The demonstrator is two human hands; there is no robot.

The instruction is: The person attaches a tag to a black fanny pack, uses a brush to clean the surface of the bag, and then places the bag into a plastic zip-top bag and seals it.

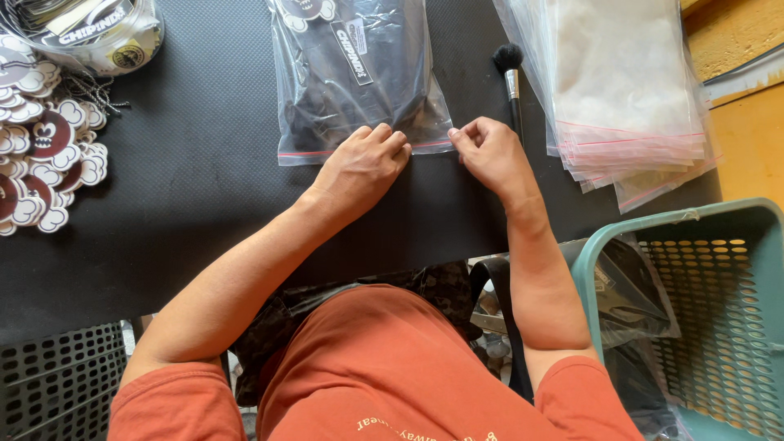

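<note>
A clear zip bag [359, 77] holding a folded black garment and a card tag lies on the black table [196, 180], its red-lined opening toward me. My left hand [363, 167] rests on the bag's near edge, fingertips pressed along the zip strip. My right hand [490, 151] pinches the same strip at its right corner. Both hands touch the bag's closure, a few centimetres apart.
A stack of empty clear zip bags [629, 98] lies at the right, with a black brush [511, 77] beside it. Die-cut cartoon tags [45, 147] pile at the left below a clear tub [98, 33]. A teal basket [702, 310] with bagged items stands at lower right.
</note>
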